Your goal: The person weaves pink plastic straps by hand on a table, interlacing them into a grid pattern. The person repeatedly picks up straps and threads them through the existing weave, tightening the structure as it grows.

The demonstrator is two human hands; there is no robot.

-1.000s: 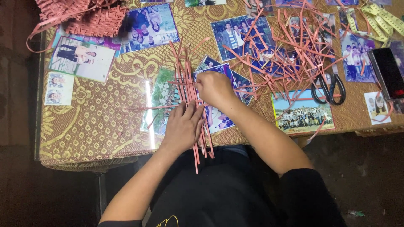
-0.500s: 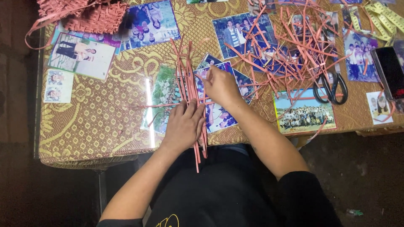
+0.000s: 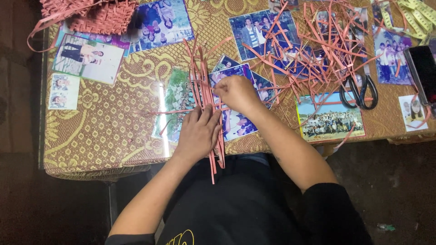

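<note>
My left hand (image 3: 198, 133) lay flat, palm down, pressing the bundle of pink strips (image 3: 206, 95) against the table (image 3: 104, 136). My right hand (image 3: 236, 93), just right of the bundle, pinched one thin crosswise strip beside it. Farther right of the bundle sprawled a loose heap of strips (image 3: 318, 50), with black scissors (image 3: 359, 90) at its edge.

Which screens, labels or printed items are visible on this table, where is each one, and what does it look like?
Phone: right edge of the table, flat dark rectangle, screen off.
Yellow measuring tape: top right corner, loose yellow band with small marks.
Printed photographs: spread flat over the table, colourful rectangles showing groups of people.
Group photograph: near front edge right of the right hand, wide, blue sky above a crowd.
No packages or signs.
</note>
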